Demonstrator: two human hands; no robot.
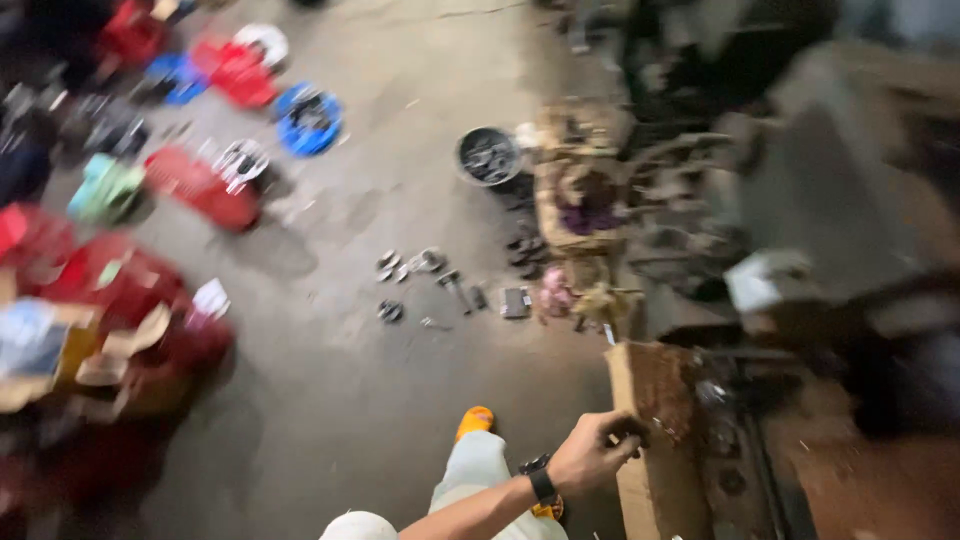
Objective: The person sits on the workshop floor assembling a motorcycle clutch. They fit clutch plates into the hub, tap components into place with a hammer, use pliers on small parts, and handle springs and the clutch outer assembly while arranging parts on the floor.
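The view is blurred. My left hand, with a dark watch on the wrist, reaches right to the top rim of a brown cardboard box. Its fingers are curled around a small dark object at that rim. The blur hides what the object is. My right hand is out of view. My leg in light trousers and an orange shoe show below the arm.
A dark, dirty machine fills the right side. Small metal parts lie scattered on the concrete floor, near a round dark tub. Red, blue and green containers and cardboard pieces crowd the left.
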